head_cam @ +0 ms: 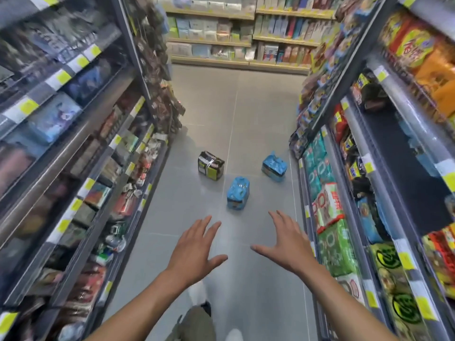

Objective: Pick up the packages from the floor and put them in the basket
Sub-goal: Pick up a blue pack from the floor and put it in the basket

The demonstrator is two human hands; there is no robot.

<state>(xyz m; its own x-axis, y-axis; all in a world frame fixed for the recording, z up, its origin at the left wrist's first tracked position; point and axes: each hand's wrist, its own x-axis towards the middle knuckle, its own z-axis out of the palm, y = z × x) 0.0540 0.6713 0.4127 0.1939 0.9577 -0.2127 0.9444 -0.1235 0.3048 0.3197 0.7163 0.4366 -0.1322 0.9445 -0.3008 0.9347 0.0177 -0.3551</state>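
three packages lie on the grey tiled floor [209, 114] between the shelves: a dark package [211, 165] far left, a blue package [274, 166] far right, another blue one [238, 192] nearest. left hand [194, 249] and right hand [285, 238] hover with spread fingers, gripping nothing.

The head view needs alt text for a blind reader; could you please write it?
Two open, empty hands, left hand and right hand, reach forward over a grey floor toward three packages: a near blue package, a far blue package to its right and a dark package to its left. Stocked shelves line both sides; no basket shows.
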